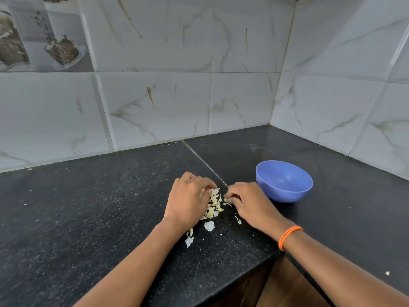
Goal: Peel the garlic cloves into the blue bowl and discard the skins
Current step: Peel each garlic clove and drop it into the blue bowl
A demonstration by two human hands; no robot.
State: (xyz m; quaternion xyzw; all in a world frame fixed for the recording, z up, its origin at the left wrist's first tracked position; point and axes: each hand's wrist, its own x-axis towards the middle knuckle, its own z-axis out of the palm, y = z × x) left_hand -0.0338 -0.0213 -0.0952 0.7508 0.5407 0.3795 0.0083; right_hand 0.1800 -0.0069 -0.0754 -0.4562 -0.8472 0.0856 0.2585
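Blue bowl (284, 181) beside hands, contents unclear; left (188, 199) and right (245, 201) pinching garlic skins (213, 203).

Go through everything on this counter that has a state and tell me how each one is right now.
blue bowl: upright on the counter, looks empty.
garlic skins: loose pile on the counter between the hands.
left hand: fingers curled, pinching skins at the pile.
right hand: fingers curled, pinching a small pale piece.
orange band: worn on the right wrist.
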